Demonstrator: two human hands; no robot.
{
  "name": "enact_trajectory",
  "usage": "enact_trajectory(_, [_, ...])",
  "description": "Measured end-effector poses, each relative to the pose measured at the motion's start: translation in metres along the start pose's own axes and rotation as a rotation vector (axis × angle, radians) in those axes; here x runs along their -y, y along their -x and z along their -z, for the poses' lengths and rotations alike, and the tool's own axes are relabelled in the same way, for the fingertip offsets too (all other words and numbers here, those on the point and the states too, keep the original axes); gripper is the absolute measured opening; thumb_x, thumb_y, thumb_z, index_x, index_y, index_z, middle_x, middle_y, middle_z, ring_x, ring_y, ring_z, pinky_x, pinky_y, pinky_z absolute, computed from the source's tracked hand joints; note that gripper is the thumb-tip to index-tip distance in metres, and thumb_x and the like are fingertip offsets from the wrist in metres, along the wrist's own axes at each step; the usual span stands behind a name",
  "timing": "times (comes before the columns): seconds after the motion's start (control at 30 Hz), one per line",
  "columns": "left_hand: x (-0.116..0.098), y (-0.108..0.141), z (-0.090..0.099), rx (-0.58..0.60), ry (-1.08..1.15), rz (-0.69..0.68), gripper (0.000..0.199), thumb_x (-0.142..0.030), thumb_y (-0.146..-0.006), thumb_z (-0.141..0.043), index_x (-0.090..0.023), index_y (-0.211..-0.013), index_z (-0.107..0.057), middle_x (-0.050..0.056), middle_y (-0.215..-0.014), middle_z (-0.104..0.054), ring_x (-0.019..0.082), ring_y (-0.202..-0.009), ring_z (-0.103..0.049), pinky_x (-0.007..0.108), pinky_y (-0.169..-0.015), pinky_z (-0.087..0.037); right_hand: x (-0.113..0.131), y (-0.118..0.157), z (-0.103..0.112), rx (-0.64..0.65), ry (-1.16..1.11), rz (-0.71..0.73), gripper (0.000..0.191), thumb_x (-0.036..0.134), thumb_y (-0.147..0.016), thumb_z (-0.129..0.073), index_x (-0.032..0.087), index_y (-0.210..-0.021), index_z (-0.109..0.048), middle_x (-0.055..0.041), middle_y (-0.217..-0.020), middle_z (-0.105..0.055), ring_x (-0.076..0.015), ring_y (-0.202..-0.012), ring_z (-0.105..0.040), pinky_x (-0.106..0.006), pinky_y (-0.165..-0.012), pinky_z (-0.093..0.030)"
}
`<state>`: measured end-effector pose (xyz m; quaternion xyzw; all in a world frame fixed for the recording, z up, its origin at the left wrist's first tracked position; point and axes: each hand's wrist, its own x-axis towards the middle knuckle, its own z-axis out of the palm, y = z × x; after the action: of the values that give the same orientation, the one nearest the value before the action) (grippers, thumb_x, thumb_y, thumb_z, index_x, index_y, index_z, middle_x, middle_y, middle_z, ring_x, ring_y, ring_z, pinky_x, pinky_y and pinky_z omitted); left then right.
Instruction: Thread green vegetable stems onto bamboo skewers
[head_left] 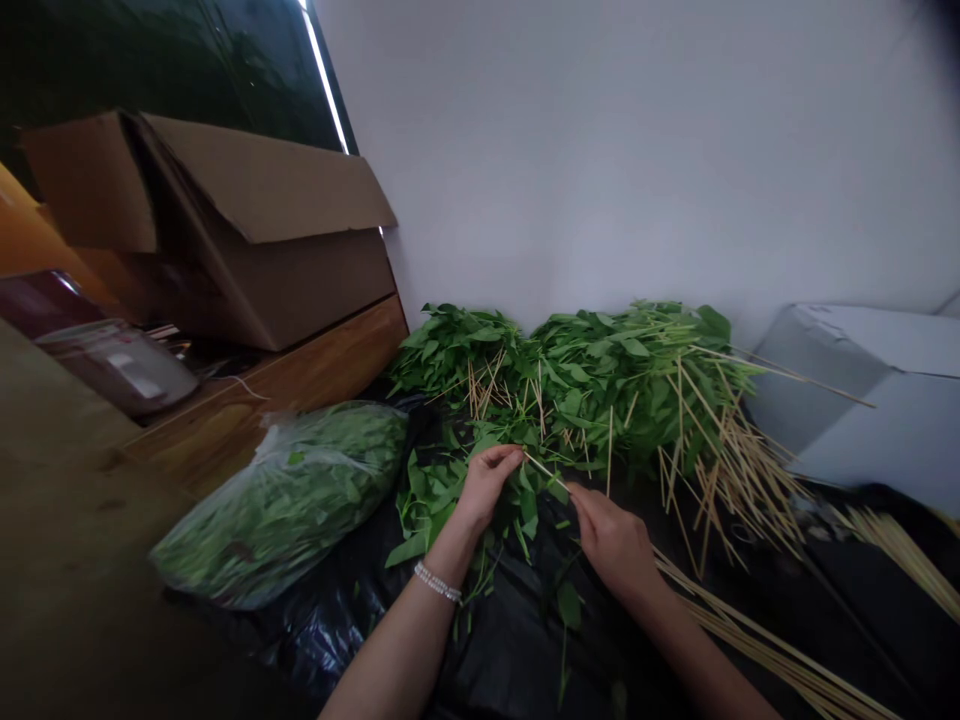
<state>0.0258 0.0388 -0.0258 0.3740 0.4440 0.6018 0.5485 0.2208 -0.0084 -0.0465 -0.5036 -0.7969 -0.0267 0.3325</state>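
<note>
A thin pale stick (pixel 546 471) runs between my two hands, with bits of green leaf along it. My left hand (pixel 486 487), with a beaded bracelet at the wrist, pinches its upper end. Closed round the lower end is my right hand (pixel 616 542). Loose green leaves and stems (pixel 435 505) lie under and beside my left hand. Behind both hands rises a heap of leafy stems (pixel 600 350), with many bare sticks (pixel 739 470) poking out at its right side. What else my left fingertips hold is too small to tell.
A clear plastic bag of leaves (pixel 300 500) lies on the left, on black plastic sheeting (pixel 517 640). An open cardboard box (pixel 300 270) stands on a wooden surface (pixel 330 350). More long sticks (pixel 757 640) lie front right, near a white box (pixel 885 410). A white wall closes the back.
</note>
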Motion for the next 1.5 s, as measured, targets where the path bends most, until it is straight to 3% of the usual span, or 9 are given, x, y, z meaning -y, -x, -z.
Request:
enact_trajectory(0.77, [0.007,0.010,-0.012,0.184,-0.214,-0.044,0.033,-0.043,-0.061,-0.082,-0.014,-0.076,-0.076,0.006,-0.079,-0.074,0.018,-0.074,-0.065,0.029,-0.076,-0.049,0.003,0.001,-0.002,-0.006,-0.026,-0.008,0.035,0.023,-0.098,-0.034,0.018,-0.118,-0.063,-0.0072,-0.097,-0.072,-0.0167,-0.087,-0.069,-0.027,-0.081,-0.052])
enact_trajectory(0.93, [-0.002,0.006,-0.006,0.179,-0.262,-0.101,0.034,-0.046,-0.070,-0.075,-0.016,-0.085,-0.076,0.007,-0.084,-0.074,0.020,-0.078,-0.065,0.030,-0.077,-0.049,-0.005,-0.004,0.005,-0.122,-0.020,-0.033,0.033,0.024,-0.098,-0.035,0.017,-0.115,-0.062,-0.0066,-0.099,-0.072,-0.0153,-0.084,-0.069,-0.024,-0.076,-0.051])
enact_trajectory(1.03, [-0.016,0.005,0.004,0.192,-0.306,-0.109,0.031,-0.044,-0.074,-0.070,-0.016,-0.085,-0.076,0.007,-0.082,-0.073,0.018,-0.074,-0.063,0.028,-0.072,-0.047,-0.013,-0.009,0.013,-0.215,-0.035,-0.127,0.032,0.026,-0.097,-0.034,0.017,-0.112,-0.062,-0.0055,-0.093,-0.072,-0.0138,-0.075,-0.068,-0.022,-0.069,-0.049])
enact_trajectory(1.1, [-0.025,0.006,0.012,0.352,-0.375,-0.071,0.025,-0.038,-0.074,-0.069,-0.017,-0.084,-0.076,0.005,-0.079,-0.071,0.017,-0.071,-0.061,0.027,-0.069,-0.045,-0.018,-0.012,0.020,-0.252,-0.049,-0.220,0.033,0.028,-0.097,-0.033,0.017,-0.110,-0.062,-0.0044,-0.084,-0.071,-0.0141,-0.071,-0.067,-0.023,-0.067,-0.047])
enact_trajectory(1.17, [-0.031,0.008,0.019,0.622,-0.517,-0.037,0.018,-0.029,-0.072,-0.068,-0.018,-0.084,-0.076,0.004,-0.081,-0.069,0.016,-0.071,-0.059,0.025,-0.066,-0.043,-0.020,-0.014,0.024,-0.259,-0.060,-0.286,0.033,0.031,-0.097,-0.033,0.018,-0.108,-0.061,-0.0032,-0.078,-0.070,-0.0153,-0.069,-0.066,-0.024,-0.066,-0.046])
enact_trajectory(1.27, [-0.030,0.009,0.023,0.917,-0.799,-0.108,0.024,-0.013,-0.063,-0.067,-0.020,-0.084,-0.076,0.003,-0.087,-0.066,0.017,-0.081,-0.057,0.025,-0.071,-0.042,-0.023,-0.015,0.028,-0.245,-0.074,-0.331,0.035,0.035,-0.097,-0.033,0.018,-0.109,-0.061,-0.0027,-0.075,-0.068,-0.0169,-0.069,-0.065,-0.026,-0.066,-0.045])
enact_trajectory(1.4, [-0.022,0.008,0.023,0.991,-1.029,-0.223,0.030,-0.005,-0.059,-0.064,-0.022,-0.082,-0.076,0.002,-0.089,-0.064,0.020,-0.094,-0.056,0.031,-0.092,-0.038,-0.023,-0.016,0.027,-0.241,-0.101,-0.338,0.038,0.038,-0.097,-0.032,0.018,-0.109,-0.062,-0.0035,-0.075,-0.068,-0.0174,-0.067,-0.064,-0.027,-0.066,-0.044])
enact_trajectory(1.5, [-0.018,0.007,0.024,0.987,-1.072,-0.227,0.029,-0.005,-0.061,-0.066,-0.022,-0.082,-0.076,0.002,-0.094,-0.064,0.020,-0.097,-0.056,0.031,-0.095,-0.036,-0.022,-0.016,0.025,-0.248,-0.113,-0.333,0.038,0.038,-0.098,-0.031,0.018,-0.107,-0.062,-0.0037,-0.074,-0.068,-0.0172,-0.067,-0.064,-0.027,-0.066,-0.044])
